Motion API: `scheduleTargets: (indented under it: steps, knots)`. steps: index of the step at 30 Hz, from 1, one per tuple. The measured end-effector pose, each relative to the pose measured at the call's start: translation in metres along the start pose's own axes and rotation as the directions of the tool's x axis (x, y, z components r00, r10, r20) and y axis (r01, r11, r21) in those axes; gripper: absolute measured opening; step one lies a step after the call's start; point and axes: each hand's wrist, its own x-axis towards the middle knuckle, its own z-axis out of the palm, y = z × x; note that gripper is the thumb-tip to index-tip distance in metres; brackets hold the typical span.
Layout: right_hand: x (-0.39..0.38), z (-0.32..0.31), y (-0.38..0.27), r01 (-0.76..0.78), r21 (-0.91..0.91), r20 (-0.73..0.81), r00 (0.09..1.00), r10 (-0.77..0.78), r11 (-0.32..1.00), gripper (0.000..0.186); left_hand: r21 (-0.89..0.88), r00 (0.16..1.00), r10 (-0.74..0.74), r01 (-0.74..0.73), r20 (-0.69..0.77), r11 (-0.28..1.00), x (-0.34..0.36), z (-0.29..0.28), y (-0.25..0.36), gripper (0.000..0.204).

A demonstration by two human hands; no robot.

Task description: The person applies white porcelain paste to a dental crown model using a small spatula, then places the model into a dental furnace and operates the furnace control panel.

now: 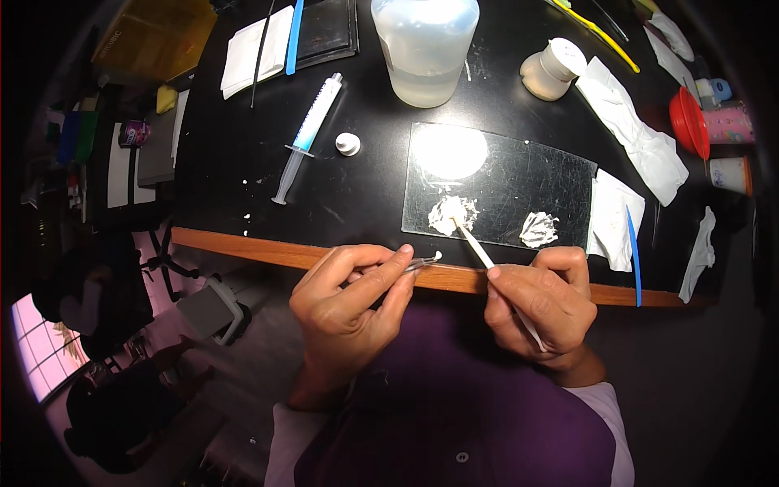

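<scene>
My left hand (347,294) is closed on metal tweezers (419,264), which grip a small white piece (438,256) just past the table's edge. In my right hand (545,307) is a thin white stick-like brush (479,248), pinched like a pen. Its tip touches a spread of white paste (446,213) at the near left of a scratched glass plate (560,174). A second white smear of paste (539,230) lies farther right, near the plate's front edge. Whether the tip has bristles is hidden in the paste.
Beyond the plate stands a translucent bottle (426,61), with a small capped jar (552,71) to its right. A large syringe (308,134) and a small white cap (347,144) lie left. Tissues (618,215) and a blue stick (633,256) are at right. A wooden edge (243,247) borders the table.
</scene>
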Motion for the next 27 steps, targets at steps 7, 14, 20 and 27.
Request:
scheduleTargets:
  steps: [7,14,20,27]
  knots:
    - [-0.002,-0.007,-0.004,-0.038,0.050,0.004,0.999,0.038,0.998,0.032,0.024,0.999,-0.020,0.019,0.037,1.000,0.005,-0.003,0.002,0.027]
    - [-0.010,-0.002,-0.004,0.044,0.124,-0.032,0.999,-0.040,0.991,0.028,-0.014,0.998,-0.012,0.013,0.070,1.000,0.009,-0.005,-0.001,0.026]
    - [-0.012,0.004,-0.002,0.099,0.102,-0.058,0.994,-0.094,0.990,0.027,-0.068,0.994,-0.020,0.027,0.104,0.997,0.008,-0.009,-0.003,0.027]
    - [-0.013,0.007,0.000,0.134,0.081,-0.055,0.990,-0.130,0.988,0.028,-0.081,0.994,-0.013,0.022,0.111,0.996,0.008,-0.008,-0.005,0.027]
